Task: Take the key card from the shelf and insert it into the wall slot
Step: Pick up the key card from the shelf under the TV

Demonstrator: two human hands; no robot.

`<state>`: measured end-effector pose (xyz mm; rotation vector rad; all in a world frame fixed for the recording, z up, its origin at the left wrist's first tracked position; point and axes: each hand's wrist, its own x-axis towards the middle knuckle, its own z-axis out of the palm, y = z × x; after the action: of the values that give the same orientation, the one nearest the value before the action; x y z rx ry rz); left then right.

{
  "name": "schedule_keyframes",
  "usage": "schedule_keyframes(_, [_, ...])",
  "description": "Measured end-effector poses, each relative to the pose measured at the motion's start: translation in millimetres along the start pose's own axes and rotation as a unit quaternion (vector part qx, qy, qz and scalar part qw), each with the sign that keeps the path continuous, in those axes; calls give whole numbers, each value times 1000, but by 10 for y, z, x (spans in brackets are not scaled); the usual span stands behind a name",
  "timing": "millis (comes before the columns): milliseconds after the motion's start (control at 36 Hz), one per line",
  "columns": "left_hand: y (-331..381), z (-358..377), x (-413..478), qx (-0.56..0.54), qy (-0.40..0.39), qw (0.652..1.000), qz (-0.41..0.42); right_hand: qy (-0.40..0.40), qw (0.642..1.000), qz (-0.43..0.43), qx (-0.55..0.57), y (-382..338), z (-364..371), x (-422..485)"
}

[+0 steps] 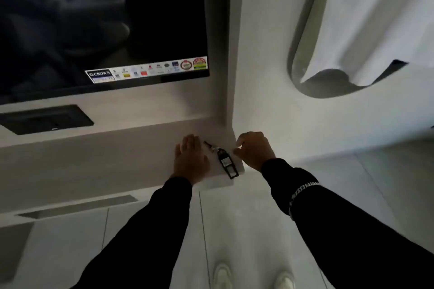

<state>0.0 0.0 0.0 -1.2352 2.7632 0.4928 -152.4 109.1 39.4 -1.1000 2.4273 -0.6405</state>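
Two hands (223, 155) flanking a slim black key card (226, 162) on pale shelf (117, 159).

Head view, steeply down, shelf-close

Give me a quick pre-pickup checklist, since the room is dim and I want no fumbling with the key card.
1. Key card in view on the shelf: ok.
2. Card free of both hands: ok, neither touches it.
3. Left hand open, flat beside card: ok.
4. Right hand ready to pinch: ok, fingers curled at the shelf corner.
5. Key attached to the card: cannot tell.
6. Wall slot located: cannot tell, none visible.
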Motion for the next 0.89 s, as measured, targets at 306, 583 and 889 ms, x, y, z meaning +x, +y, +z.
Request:
schedule_keyframes(306, [-323,521,26,-8,75,997,3,-24,987,151,46,127,441,124])
schedule_keyframes(583, [-296,528,208,8,83,996,17,-73,976,195,66,229,258,201])
schedule_keyframes(889, [338,596,199,-25,26,996,81,-94,878,217,416,712,-100,-112])
